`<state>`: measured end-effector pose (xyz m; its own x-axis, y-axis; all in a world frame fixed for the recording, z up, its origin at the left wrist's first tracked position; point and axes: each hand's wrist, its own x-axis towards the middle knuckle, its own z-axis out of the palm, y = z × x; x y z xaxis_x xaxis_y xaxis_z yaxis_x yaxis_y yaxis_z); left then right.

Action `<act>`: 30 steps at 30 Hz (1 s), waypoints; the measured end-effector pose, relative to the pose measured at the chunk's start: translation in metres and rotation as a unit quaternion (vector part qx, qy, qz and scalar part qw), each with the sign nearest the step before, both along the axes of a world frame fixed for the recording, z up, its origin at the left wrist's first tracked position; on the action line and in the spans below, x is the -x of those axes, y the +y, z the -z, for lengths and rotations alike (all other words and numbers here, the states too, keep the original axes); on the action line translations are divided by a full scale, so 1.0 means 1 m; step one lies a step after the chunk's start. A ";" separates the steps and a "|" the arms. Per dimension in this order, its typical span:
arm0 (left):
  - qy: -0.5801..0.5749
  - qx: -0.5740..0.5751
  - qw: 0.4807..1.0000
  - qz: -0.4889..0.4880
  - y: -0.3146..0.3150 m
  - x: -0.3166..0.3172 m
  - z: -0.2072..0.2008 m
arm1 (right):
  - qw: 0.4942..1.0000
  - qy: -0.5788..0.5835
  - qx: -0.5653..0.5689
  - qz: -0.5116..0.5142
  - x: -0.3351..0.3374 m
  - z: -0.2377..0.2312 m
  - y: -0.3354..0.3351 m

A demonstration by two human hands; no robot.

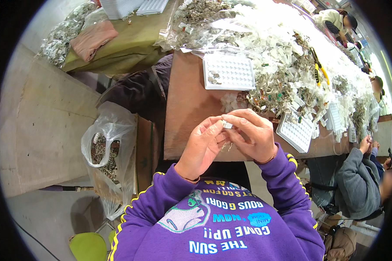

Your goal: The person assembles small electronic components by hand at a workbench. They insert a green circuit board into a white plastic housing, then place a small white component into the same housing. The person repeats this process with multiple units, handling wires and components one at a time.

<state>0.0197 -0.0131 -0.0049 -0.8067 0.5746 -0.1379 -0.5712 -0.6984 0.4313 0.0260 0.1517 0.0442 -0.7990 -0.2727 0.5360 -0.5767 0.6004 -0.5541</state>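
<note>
One small white clip-like part (227,125) pinched between fingertips of both hands, held in the air above the near edge of the brown counter (187,104). Left hand (203,145) fingers closed on the part's left side, right hand (252,135) fingers curled over it from the right; both gripping it.

Risk, as a judgement: part is tiny and grip is fingertip-only, so a slip could drop it off the counter edge into the lap or onto the floor. It could also bounce into the heap and get lost.

Counts, from the part outward: three white grid trays seen — one (229,71) beyond the part, mostly empty, few pieces in its left cells; one (296,130) right of the part; one (335,116) further right. One long heap of white and metal bits (283,56) beyond. One plastic bag (106,152) of metal scrap left of the part. One yellow-handled cutter (320,69) on the heap.
</note>
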 end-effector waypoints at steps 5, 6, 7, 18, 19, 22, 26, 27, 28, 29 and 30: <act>-0.011 0.017 0.999 -0.038 0.001 0.008 0.011 | 0.992 -0.040 0.056 0.104 -0.008 0.009 0.014; 0.005 0.021 0.999 -0.050 0.001 0.010 0.014 | 0.978 -0.094 0.088 0.165 -0.012 0.012 0.018; 0.004 0.027 0.999 -0.047 0.002 0.011 0.017 | 0.980 -0.107 0.038 0.165 -0.016 0.013 0.025; 0.092 0.060 0.991 -0.077 0.002 0.009 0.029 | 0.951 -0.056 -0.282 0.114 -0.030 0.034 0.016; 0.080 0.007 0.993 -0.090 0.005 0.009 0.030 | 0.948 -0.063 -0.289 0.121 -0.031 0.034 0.014; 0.059 0.001 0.996 -0.074 0.000 0.010 0.031 | 0.955 -0.084 -0.244 0.147 -0.030 0.032 0.012; 0.072 0.006 0.995 -0.065 -0.002 0.011 0.031 | 0.973 -0.157 -0.031 0.167 -0.028 0.026 0.016; 0.090 0.013 0.994 -0.068 -0.001 0.010 0.030 | 0.968 -0.181 0.033 0.171 -0.029 0.025 0.016; 0.081 0.010 0.994 -0.068 0.000 0.010 0.030 | 0.956 -0.212 0.099 0.176 -0.031 0.023 0.017; 0.073 -0.001 0.995 -0.068 0.001 0.010 0.029 | 0.936 -0.250 0.178 0.173 -0.031 0.023 0.016; 0.067 -0.019 0.995 -0.068 0.002 0.010 0.028 | 0.931 -0.251 0.212 0.162 -0.031 0.023 0.015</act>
